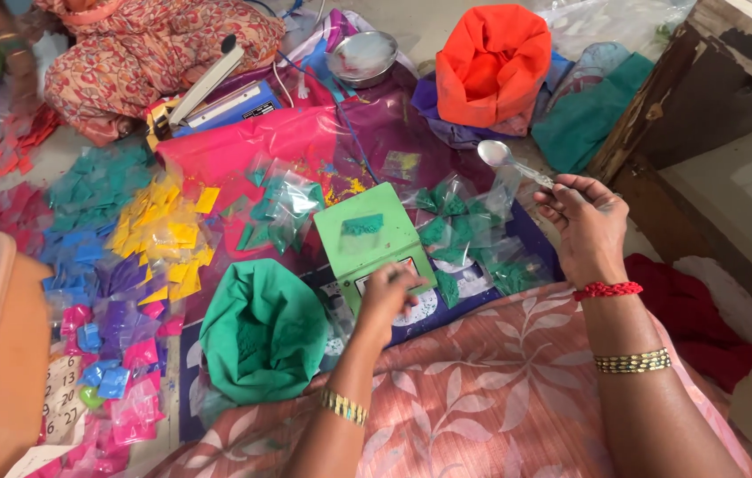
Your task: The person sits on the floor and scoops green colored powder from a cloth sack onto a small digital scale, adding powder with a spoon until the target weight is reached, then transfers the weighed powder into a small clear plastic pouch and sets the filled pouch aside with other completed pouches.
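While the left hand (387,296) rests its fingers closed on the near edge of the small green scale (367,243), a little heap of green powder (363,224) lies on the pan beyond them. The right hand (584,226) pinches an empty spoon (509,161). Filled green packets (456,235) already lie between both hands; the green sack (263,332), left of the left fingers, remains open with powder.

We see steel spoon (502,158), bowl empty, pointing up-left, handle pinched in right hand (587,228) above clear packets of green powder (456,232). Small green scale (367,239) lies flat, green powder heap (363,224) on platform; left hand (387,296) touches its front edge.
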